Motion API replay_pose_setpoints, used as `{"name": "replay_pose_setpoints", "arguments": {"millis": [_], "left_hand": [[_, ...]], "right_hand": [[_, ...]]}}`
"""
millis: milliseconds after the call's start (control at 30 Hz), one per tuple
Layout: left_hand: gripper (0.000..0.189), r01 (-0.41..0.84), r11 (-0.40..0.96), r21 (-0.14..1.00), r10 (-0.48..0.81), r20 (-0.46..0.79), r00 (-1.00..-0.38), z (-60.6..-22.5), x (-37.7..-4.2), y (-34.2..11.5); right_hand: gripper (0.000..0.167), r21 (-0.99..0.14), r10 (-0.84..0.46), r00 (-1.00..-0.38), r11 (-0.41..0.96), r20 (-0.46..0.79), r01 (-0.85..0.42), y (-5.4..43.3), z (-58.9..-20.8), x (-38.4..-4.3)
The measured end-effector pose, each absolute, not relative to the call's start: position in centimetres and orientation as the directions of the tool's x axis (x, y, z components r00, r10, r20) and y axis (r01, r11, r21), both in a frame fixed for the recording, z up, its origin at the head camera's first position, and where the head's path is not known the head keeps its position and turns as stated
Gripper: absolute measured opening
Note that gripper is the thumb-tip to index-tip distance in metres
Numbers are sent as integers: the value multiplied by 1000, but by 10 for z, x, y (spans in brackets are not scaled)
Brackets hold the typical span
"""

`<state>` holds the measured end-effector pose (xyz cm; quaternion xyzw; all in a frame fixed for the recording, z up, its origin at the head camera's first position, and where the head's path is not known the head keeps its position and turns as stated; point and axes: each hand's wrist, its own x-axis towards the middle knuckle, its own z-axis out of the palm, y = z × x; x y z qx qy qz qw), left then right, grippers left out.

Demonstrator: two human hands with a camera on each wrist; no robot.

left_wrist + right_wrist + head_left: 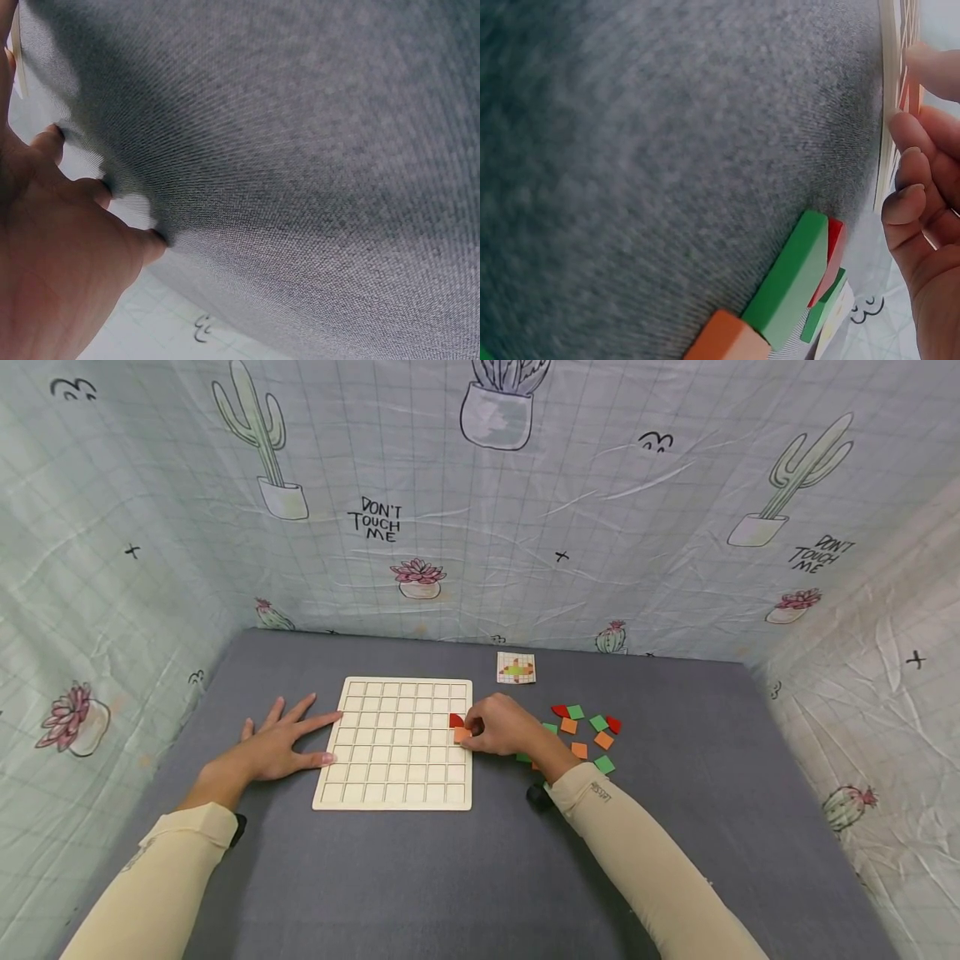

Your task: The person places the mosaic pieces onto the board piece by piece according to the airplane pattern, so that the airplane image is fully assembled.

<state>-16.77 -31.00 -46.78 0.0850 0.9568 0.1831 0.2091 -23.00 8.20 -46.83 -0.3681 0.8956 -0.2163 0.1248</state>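
Pinching an orange square (461, 736) between thumb and finger, the right hand (504, 725) reaches over the right edge of a pale gridded board (396, 770). The square is at the rightmost column, about the middle row, and a red piece (456, 721) sits just beyond it in the same column. Fingertips cover part of the square, so whether it lies fully flat in its cell cannot be told.

On the other side, the left hand (281, 749) has its fingers spread and straight, with index finger and thumb touching the board's left edge; it holds nothing.

The board lies flat on a gray tabletop (375, 877). Right of it, partly behind the right forearm, loose pieces are scattered: green squares such as one (604, 765) nearest the sleeve, orange squares such as one (579, 750) in their midst, and red ones with a curved side, including one (613, 725) at the far right of the group. Past the board's far right corner lies a small card (516, 668) printed with a colored pattern on a grid. Pale cloth (465, 527) with drawn cacti and lettering surrounds the tabletop, and both arms wear cream sleeves (637, 860).
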Motion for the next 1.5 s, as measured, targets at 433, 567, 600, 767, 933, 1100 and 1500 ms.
{"name": "replay_pose_setpoints", "arguments": {"millis": [433, 567, 600, 767, 933, 1100, 1500], "left_hand": [[88, 94, 921, 378, 243, -369, -897, -468, -169, -312], [88, 90, 920, 380, 242, -373, -896, -467, -168, -311], [88, 90, 920, 382, 243, -374, -895, -466, -168, -311], [87, 90, 917, 390, 247, -375, -893, -466, -168, -309], [87, 91, 916, 390, 248, -375, -893, -467, -169, -310], [87, 97, 918, 384, 252, -377, -891, -470, -170, -312], [87, 102, 918, 383, 256, -376, -891, -470, -169, -314]], "right_hand": [[15, -467, -718, -690, 641, -86, -609, 80, -467, -233], [15, -469, -726, -682, 633, -85, -616, 80, -468, -233], [15, -471, -729, -680, 630, -83, -618, 80, -468, -234], [15, -481, -737, -670, 619, -83, -621, 80, -468, -234], [15, -481, -746, -662, 608, -74, -631, 80, -468, -235], [14, -478, -757, -649, 596, -67, -645, 79, -468, -236], [15, -466, -761, -642, 604, -95, -647, 76, -467, -238]]}}
